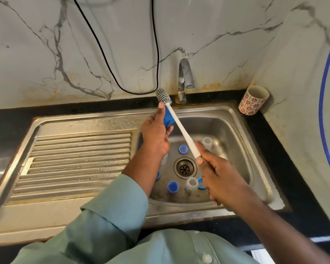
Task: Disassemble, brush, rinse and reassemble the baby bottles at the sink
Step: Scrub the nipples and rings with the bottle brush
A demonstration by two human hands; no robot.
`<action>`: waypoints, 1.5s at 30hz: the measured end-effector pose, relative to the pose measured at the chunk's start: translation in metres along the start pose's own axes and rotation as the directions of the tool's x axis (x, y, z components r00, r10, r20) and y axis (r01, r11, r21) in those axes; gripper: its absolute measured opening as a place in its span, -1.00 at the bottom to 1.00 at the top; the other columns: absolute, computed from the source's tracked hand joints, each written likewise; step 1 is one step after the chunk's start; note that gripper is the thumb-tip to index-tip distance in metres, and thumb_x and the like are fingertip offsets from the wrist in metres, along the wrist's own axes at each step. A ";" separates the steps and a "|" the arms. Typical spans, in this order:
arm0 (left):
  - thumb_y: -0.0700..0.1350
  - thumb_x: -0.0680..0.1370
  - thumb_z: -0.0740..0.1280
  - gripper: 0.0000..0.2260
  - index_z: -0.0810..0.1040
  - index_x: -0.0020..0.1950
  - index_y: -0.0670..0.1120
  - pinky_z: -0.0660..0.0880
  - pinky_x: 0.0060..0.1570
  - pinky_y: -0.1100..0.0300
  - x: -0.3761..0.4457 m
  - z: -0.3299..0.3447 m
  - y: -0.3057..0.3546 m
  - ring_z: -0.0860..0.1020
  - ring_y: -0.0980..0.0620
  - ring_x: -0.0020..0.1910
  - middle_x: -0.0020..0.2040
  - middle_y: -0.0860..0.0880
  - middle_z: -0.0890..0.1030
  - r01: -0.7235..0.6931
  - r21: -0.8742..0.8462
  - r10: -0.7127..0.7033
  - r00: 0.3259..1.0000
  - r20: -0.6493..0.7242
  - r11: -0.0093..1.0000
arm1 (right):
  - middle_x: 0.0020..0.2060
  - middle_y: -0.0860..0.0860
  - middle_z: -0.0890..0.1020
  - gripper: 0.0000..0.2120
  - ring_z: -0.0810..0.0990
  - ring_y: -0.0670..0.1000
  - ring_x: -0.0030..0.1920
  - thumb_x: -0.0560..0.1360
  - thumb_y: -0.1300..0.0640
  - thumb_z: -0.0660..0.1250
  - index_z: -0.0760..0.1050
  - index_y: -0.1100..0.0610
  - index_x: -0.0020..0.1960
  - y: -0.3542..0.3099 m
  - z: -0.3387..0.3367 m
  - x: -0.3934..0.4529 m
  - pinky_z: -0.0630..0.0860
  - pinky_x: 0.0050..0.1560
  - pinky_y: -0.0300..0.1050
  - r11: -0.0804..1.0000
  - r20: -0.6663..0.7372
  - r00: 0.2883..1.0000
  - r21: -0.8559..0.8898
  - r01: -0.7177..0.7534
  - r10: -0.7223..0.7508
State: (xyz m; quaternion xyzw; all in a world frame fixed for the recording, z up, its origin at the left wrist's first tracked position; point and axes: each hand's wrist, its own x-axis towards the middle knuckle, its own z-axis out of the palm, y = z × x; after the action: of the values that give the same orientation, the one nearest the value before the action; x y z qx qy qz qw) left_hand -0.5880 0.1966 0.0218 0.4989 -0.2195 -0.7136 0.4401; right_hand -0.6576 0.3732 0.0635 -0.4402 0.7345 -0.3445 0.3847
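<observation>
right hand (pixel 215 174) grips white brush (pixel 181 128) handle at near end. left hand (pixel 156 130) holds blue cap (pixel 169 118) above sink (pixel 236 119) basin. brush long axis runs near-right to far-left, bristle head pointing up toward wall, apparently past cap, not inside it. risks: wet cap slipping from fingers into basin; bristles flicking water onto bench.
</observation>
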 end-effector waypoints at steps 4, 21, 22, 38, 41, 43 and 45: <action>-0.06 0.56 0.40 -0.87 0.55 0.00 -0.09 0.62 0.08 0.02 0.008 -0.008 0.020 0.63 -0.06 0.05 -0.01 -0.07 0.64 -0.082 -0.142 0.074 0.996 -0.058 0.987 | -0.44 -0.06 0.42 -0.60 0.38 -0.20 -0.52 0.65 0.00 0.09 0.09 -0.51 0.24 0.010 -0.005 -0.019 0.36 -0.47 -0.32 0.999 0.014 1.000 -0.036 -0.002 0.003; 0.19 0.47 0.43 -0.55 0.43 0.22 -0.02 0.57 -0.18 0.14 0.010 -0.021 0.013 0.59 -0.02 0.01 0.07 -0.05 0.57 -0.129 -0.127 0.097 0.968 -0.231 0.983 | -0.49 -0.10 0.40 -0.61 0.34 -0.17 -0.51 0.65 0.01 0.11 0.24 -0.51 0.25 0.016 0.001 -0.018 0.35 -0.44 -0.26 1.000 0.114 0.993 -0.030 0.000 0.003; 0.13 0.46 0.47 -0.57 0.43 0.20 -0.02 0.59 -0.19 0.14 0.011 -0.023 0.014 0.60 -0.04 0.03 0.08 -0.06 0.56 -0.118 -0.173 0.079 0.973 -0.215 0.978 | -0.50 -0.10 0.39 -0.61 0.33 -0.17 -0.50 0.65 0.01 0.11 0.24 -0.52 0.22 0.014 0.000 -0.021 0.37 -0.43 -0.24 1.000 0.141 0.989 -0.003 -0.030 0.030; -0.02 0.59 0.25 -0.84 0.49 -0.03 -0.11 0.45 -0.26 0.20 0.019 -0.021 0.025 0.51 0.00 -0.23 -0.16 -0.10 0.53 0.119 -0.294 -0.136 0.990 -0.036 0.948 | -0.49 -0.11 0.41 -0.58 0.33 -0.14 -0.49 0.65 -0.01 0.12 0.28 -0.62 0.04 0.011 -0.003 -0.014 0.37 -0.43 -0.20 0.993 0.112 0.994 0.112 -0.030 0.017; -0.03 0.55 0.22 -0.85 0.45 -0.13 -0.08 0.40 -0.22 0.18 0.020 -0.027 0.021 0.46 0.03 -0.29 -0.30 -0.04 0.51 0.080 -0.222 -0.073 0.997 0.038 0.972 | -0.46 -0.08 0.38 -0.61 0.31 -0.14 -0.50 0.64 -0.01 0.12 0.30 -0.60 0.05 0.007 -0.006 -0.018 0.37 -0.45 -0.18 0.986 0.133 0.990 0.153 -0.064 0.044; -0.04 0.55 0.21 -0.85 0.45 -0.17 -0.08 0.40 -0.20 0.16 0.013 -0.023 0.016 0.45 0.05 -0.32 -0.38 -0.02 0.51 0.043 -0.181 -0.025 0.995 0.099 0.982 | -0.44 -0.07 0.38 -0.58 0.30 -0.12 -0.49 0.64 -0.01 0.12 0.31 -0.63 -0.01 0.001 -0.002 -0.010 0.34 -0.47 -0.19 0.993 0.118 0.993 0.118 -0.026 0.012; -0.04 0.56 0.21 -0.83 0.47 -0.18 -0.07 0.40 -0.27 0.18 0.011 -0.022 0.020 0.49 0.06 -0.33 -0.37 0.00 0.54 0.002 -0.191 0.024 0.991 0.135 0.982 | -0.42 -0.05 0.38 -0.54 0.30 -0.12 -0.49 0.64 -0.01 0.12 0.30 -0.67 -0.05 0.000 -0.006 -0.015 0.34 -0.48 -0.21 0.993 0.117 0.993 0.114 -0.019 0.006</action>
State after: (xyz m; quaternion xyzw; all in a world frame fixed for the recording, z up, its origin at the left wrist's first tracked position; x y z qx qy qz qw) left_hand -0.5610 0.1795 0.0217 0.4031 -0.1828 -0.7614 0.4736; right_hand -0.6580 0.3876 0.0703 -0.4322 0.6925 -0.3575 0.4537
